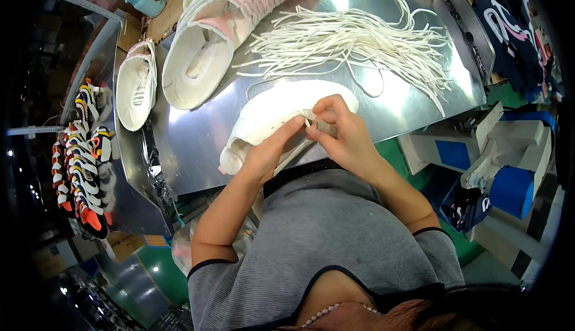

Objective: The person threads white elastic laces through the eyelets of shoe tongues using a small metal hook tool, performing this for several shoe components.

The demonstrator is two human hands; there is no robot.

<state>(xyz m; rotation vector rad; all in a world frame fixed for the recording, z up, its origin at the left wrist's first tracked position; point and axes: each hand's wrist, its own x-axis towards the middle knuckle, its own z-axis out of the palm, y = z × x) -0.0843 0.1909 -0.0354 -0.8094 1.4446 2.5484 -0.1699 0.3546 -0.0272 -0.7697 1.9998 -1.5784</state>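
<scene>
Smooth, shiny metal bench [185,145] stands before the person, and outside its left edge many black, white and orange shoes [81,163] are lined up. Near the bench's far left corner lies a long nested stack of white and pink shoe uppers [203,61], with one separate white upper with a pale lining [136,88] just beside it, at the left edge. Toward the far right corner spreads a loose bundle of thin white laces [353,43].

One white, soft-looking shoe upper [269,112] is at the middle of the near edge, directly under both hands. Its long axis runs slanting, roughly along this edge, with the open end to the left and the rounded end to the right. The left hand [269,151] appears to grasp its near side, thumb on top. The right hand [342,133] is nearer to the rounded end and to the laces; its thumb and forefinger bend close to a short white strand [308,123] at the opening. Whether they pinch it, I cannot tell.
</scene>
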